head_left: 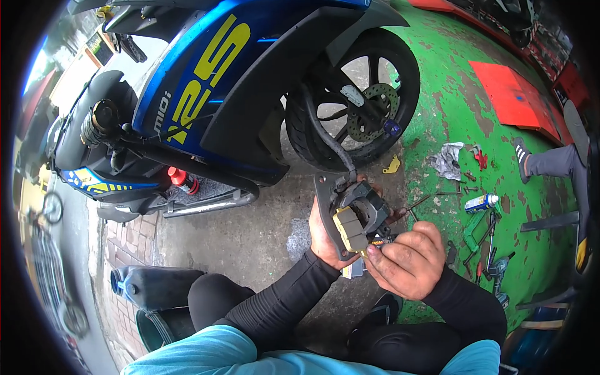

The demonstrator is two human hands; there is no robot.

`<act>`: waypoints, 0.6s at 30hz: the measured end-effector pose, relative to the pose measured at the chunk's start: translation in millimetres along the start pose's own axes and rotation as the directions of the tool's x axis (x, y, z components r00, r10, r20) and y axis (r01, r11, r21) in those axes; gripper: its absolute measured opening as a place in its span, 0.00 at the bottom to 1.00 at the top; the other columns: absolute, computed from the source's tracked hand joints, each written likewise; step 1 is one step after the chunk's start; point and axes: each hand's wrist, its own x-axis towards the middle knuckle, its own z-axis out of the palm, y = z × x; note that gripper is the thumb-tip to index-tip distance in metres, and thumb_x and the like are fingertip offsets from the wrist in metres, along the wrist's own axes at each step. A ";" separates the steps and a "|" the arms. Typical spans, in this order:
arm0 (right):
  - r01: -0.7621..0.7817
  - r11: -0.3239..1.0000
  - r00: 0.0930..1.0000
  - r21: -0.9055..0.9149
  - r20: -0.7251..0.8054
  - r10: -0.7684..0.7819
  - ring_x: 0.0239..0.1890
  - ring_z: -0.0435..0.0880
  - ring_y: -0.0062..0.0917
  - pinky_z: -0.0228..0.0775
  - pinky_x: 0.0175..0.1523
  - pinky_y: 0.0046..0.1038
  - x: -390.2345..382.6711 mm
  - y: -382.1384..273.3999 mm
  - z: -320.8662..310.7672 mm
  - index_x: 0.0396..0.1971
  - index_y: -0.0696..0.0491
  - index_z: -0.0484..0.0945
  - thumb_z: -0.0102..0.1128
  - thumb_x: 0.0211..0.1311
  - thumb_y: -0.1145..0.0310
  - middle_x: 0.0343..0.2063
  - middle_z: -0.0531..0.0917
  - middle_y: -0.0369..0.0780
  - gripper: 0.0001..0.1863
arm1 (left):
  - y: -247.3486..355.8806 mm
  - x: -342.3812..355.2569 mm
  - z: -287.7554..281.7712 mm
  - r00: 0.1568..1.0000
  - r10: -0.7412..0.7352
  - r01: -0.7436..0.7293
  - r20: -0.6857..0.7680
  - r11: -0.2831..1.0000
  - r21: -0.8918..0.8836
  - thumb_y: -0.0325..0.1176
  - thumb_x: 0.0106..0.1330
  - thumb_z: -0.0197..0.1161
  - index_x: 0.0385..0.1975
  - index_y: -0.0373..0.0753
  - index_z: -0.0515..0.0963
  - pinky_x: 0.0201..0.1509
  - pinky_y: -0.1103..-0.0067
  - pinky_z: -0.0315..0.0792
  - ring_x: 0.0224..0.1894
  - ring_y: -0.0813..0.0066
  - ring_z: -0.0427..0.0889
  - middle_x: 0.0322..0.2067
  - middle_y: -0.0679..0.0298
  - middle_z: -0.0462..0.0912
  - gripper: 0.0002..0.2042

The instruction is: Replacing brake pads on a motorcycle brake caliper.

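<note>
- A blue scooter point(206, 81) stood at the left of the concrete floor point(262, 225), its front wheel point(353, 100) just above my hands.
- My left hand point(325, 234) had its fingers closed around the back of the brake caliper point(353, 215), held up in front of me, its hose running to the wheel.
- My right hand point(406, 259) pinched a small part against the caliper's yellowish pad point(349, 230).
- A spray can point(481, 202) and hand tools point(484, 250) lay on the green-painted floor at the right.

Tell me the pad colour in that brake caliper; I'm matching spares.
The brake pad looks mustard yellow, seen in the head view.
</note>
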 end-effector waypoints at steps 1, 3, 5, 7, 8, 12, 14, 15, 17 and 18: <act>-0.002 1.000 1.000 -0.012 0.022 0.003 0.31 0.74 0.21 0.66 0.37 0.30 1.0 -1.1 1.3 0.35 0.51 0.88 0.73 0.46 0.71 0.29 0.78 0.29 0.13 | 2.3 -1.3 -2.6 1.000 0.003 -0.002 -0.024 1.000 0.011 0.61 0.77 0.41 0.54 0.40 0.78 0.65 0.45 0.72 0.52 0.56 0.84 0.50 0.54 0.83 0.30; 0.019 1.000 0.999 0.001 0.044 -0.019 0.31 0.74 0.23 0.67 0.37 0.32 3.5 0.6 1.0 0.37 0.52 0.88 0.75 0.43 0.72 0.28 0.78 0.30 0.16 | 2.7 -2.0 -1.7 1.000 -0.004 0.005 0.020 1.000 -0.024 0.61 0.77 0.41 0.55 0.40 0.78 0.66 0.43 0.70 0.54 0.57 0.83 0.51 0.54 0.82 0.30; 0.039 0.999 0.997 0.015 0.064 -0.040 0.32 0.74 0.25 0.67 0.37 0.33 1.1 1.9 1.1 0.39 0.53 0.88 0.77 0.40 0.74 0.28 0.77 0.30 0.19 | 2.9 -0.6 -0.4 0.998 -0.010 0.014 0.064 0.998 -0.056 0.60 0.77 0.42 0.55 0.39 0.77 0.67 0.42 0.68 0.56 0.58 0.81 0.51 0.55 0.81 0.30; -0.002 0.999 0.995 0.040 0.100 -0.002 0.30 0.74 0.26 0.68 0.36 0.33 -7.7 5.7 4.0 0.40 0.54 0.88 0.77 0.39 0.73 0.28 0.78 0.31 0.21 | 5.5 5.0 0.1 0.959 -0.054 0.071 0.279 0.996 -0.052 0.60 0.77 0.42 0.56 0.38 0.74 0.69 0.39 0.65 0.60 0.59 0.76 0.52 0.56 0.78 0.30; -0.023 0.998 0.988 0.065 0.153 0.013 0.30 0.76 0.23 0.70 0.36 0.29 -11.8 6.5 1.5 0.43 0.53 0.89 0.72 0.44 0.71 0.31 0.80 0.31 0.20 | 6.4 1.6 1.0 0.981 -0.065 0.081 0.181 0.993 -0.083 0.61 0.76 0.43 0.55 0.36 0.72 0.70 0.41 0.64 0.60 0.59 0.74 0.50 0.56 0.76 0.30; -0.240 0.922 0.966 0.304 0.170 0.195 0.30 0.80 0.27 0.73 0.35 0.30 -13.6 -4.3 6.0 0.40 0.54 0.88 0.74 0.44 0.75 0.32 0.81 0.34 0.18 | 12.9 1.0 -1.2 0.981 -0.114 0.125 0.157 0.990 -0.065 0.58 0.76 0.45 0.53 0.35 0.72 0.68 0.46 0.68 0.57 0.58 0.75 0.48 0.53 0.75 0.28; -0.467 0.706 0.874 0.532 0.156 0.460 0.30 0.84 0.26 0.77 0.34 0.27 -22.2 -12.1 12.8 0.43 0.57 0.85 0.76 0.51 0.77 0.33 0.83 0.37 0.17 | 13.4 2.6 -3.4 0.975 -0.121 0.136 0.184 0.988 -0.075 0.58 0.76 0.46 0.52 0.35 0.71 0.66 0.48 0.71 0.55 0.58 0.76 0.47 0.52 0.75 0.28; -0.465 0.706 0.874 0.534 0.154 0.460 0.30 0.84 0.26 0.77 0.34 0.27 -26.5 -18.8 17.7 0.43 0.57 0.85 0.76 0.51 0.77 0.33 0.83 0.37 0.17 | 14.8 4.0 -6.0 0.970 -0.130 0.150 0.208 0.985 -0.085 0.58 0.76 0.47 0.52 0.34 0.70 0.64 0.50 0.73 0.54 0.58 0.76 0.46 0.52 0.74 0.28; -0.611 -0.103 0.488 0.785 0.476 0.732 0.32 0.86 0.22 0.80 0.35 0.23 -31.9 -30.3 26.1 0.47 0.59 0.81 0.74 0.60 0.76 0.34 0.85 0.40 0.16 | 16.6 7.4 -8.6 0.953 -0.141 0.160 0.270 0.986 -0.049 0.59 0.74 0.49 0.52 0.35 0.68 0.60 0.56 0.77 0.51 0.58 0.78 0.44 0.51 0.73 0.29; -0.712 -0.265 0.429 0.650 0.702 0.569 0.34 0.84 0.17 0.81 0.38 0.21 -31.8 -21.7 17.9 0.51 0.62 0.78 0.68 0.68 0.73 0.36 0.86 0.40 0.15 | 16.4 7.2 -8.9 0.955 -0.128 0.135 0.269 0.991 -0.009 0.60 0.73 0.49 0.53 0.35 0.68 0.58 0.58 0.78 0.50 0.58 0.78 0.45 0.50 0.73 0.29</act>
